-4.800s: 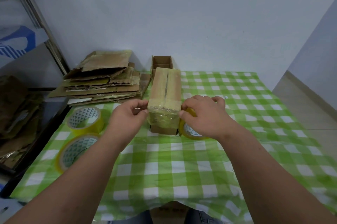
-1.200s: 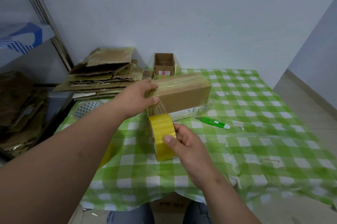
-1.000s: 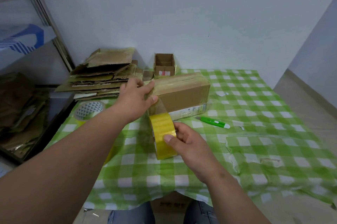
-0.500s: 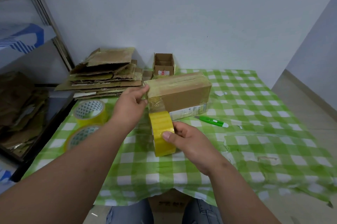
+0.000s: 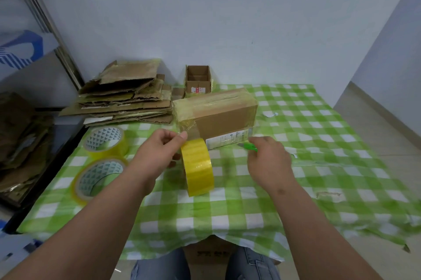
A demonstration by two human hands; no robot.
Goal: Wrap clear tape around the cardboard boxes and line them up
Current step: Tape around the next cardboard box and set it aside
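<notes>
A long cardboard box wrapped in clear tape lies across the middle of the table. A strip of tape runs from its near left corner down to a yellow tape roll standing on edge just in front of it. My left hand holds this roll from the left, thumb and forefinger pinched at its top by the strip. My right hand, blurred, lies over a green cutter right of the roll, fingers curled down on it. A small open box stands at the back by the wall.
Two more tape rolls lie flat at the left, one behind and one nearer. Flattened cardboard is stacked at the back left. The green checked cloth is wrinkled and torn on the right. Paper scraps lie beside the box.
My right hand let go of the tape roll and moved right onto the green cutter. My left hand came down from the box corner and took the roll. Earlier the box was turned sideways.
</notes>
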